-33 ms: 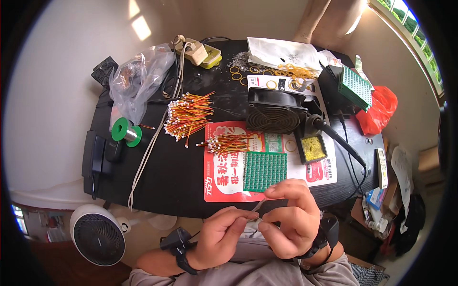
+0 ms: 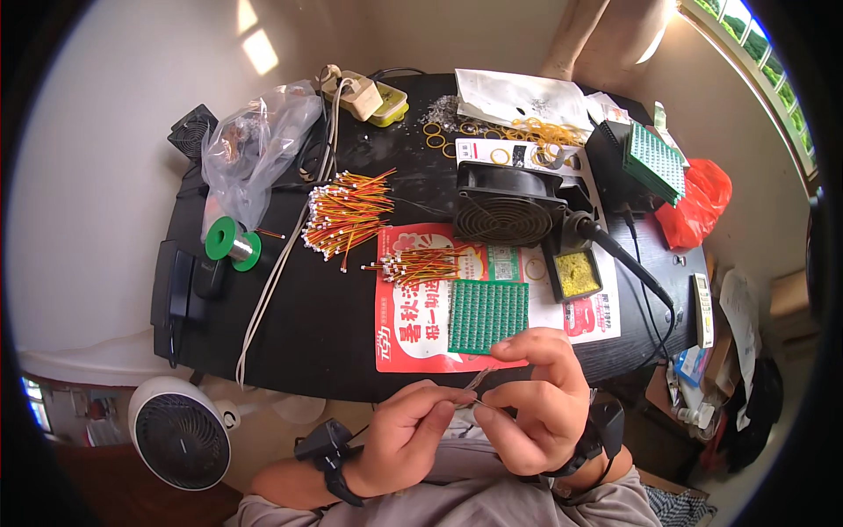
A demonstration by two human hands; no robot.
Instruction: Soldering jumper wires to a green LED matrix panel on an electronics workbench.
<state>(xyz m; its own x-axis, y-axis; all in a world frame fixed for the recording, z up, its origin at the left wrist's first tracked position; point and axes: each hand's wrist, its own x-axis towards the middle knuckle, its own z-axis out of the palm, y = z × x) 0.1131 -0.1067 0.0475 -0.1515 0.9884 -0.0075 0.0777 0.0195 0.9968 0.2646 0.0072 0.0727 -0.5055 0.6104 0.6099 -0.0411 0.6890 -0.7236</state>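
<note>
Just on the near side of a flat green circuit-board panel (image 2: 488, 317) with a fine, bumpy grid, two bare hands meet over thin, greyish, wire-like strands (image 2: 480, 379). The left hand (image 2: 404, 435) pinches them between thumb and forefinger; the right hand (image 2: 531, 408) curls its fingertips close around them, though whether they press cannot be told. Its raised forefinger hides part of the panel's near edge. Under the panel lies a smooth red-and-white printed sheet (image 2: 388, 350). Beyond it sits a small bundle of slim red, yellow and black wires with white plug ends (image 2: 421, 265), and farther off to its left a larger, bristling pile of similar wires (image 2: 351, 211). Behind the panel stands a boxy black fan with a ringed grille (image 2: 505, 215); to its right, a rough yellow sponge (image 2: 577, 274) fills a square black tray (image 2: 552, 270).
</note>
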